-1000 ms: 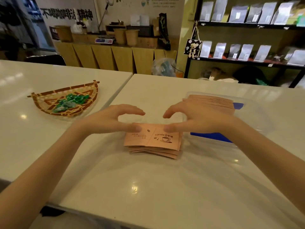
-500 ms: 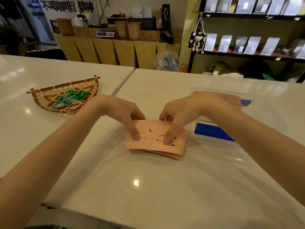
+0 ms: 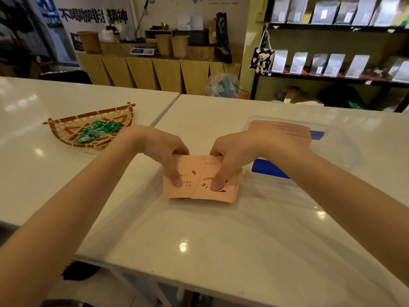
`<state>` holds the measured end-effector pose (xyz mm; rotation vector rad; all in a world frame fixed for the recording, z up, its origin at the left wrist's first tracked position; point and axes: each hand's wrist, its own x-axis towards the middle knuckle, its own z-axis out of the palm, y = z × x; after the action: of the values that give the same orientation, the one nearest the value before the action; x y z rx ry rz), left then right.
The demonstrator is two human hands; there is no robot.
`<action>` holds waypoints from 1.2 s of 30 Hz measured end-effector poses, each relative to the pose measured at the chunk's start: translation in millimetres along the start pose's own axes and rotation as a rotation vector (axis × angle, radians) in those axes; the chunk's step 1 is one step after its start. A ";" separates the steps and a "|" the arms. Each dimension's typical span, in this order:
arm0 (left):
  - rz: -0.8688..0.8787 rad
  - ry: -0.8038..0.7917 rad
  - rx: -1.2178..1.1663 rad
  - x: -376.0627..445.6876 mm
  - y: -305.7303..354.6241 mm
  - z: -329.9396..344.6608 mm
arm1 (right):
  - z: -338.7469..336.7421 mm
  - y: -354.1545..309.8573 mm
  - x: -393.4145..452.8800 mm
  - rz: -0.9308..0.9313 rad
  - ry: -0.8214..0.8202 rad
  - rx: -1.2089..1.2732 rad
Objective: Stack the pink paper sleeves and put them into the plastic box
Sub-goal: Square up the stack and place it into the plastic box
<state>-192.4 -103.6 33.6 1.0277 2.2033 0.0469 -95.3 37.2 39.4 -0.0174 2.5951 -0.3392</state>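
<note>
White tabletops (image 3: pixel 221 229) fill the foreground, with a wooden counter and dark shelves of silver pouches behind. Both hands meet over a small stack of pink paper sleeves (image 3: pixel 199 187) lying on the near table. The left hand (image 3: pixel 163 151) grips the stack's left side, thumb pressed on the top sleeve and fingers curled behind its far edge. The right hand (image 3: pixel 230 156) pinches the right side the same way, thumb on the printed coffee cup. Just right of the stack sits the clear plastic box (image 3: pixel 345 147) with blue clips; a second pile of pink sleeves (image 3: pixel 285 129) appears to rest inside it, though the right wrist hides part. On the left table, well apart, a woven basket (image 3: pixel 64 134) holds green-wrapped candies (image 3: pixel 97 131).
</note>
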 end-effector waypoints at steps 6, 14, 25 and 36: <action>0.020 0.071 -0.045 -11.8 -4.4 12.0 | 11.8 -1.4 -13.6 -0.037 0.151 0.034; 0.150 0.288 -0.034 -34.3 27.8 28.7 | 34.8 12.2 -59.2 -0.074 0.374 0.152; 0.517 0.591 -0.338 -0.2 94.9 66.3 | 76.1 80.0 -132.4 -0.021 0.800 0.424; 0.532 0.516 -0.420 17.5 96.3 93.0 | 108.2 90.4 -129.3 0.017 0.791 0.596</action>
<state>-80.3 -48.4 -17.4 1.4261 2.1325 1.0694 75.3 109.1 -8.9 0.4251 3.1125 -1.3209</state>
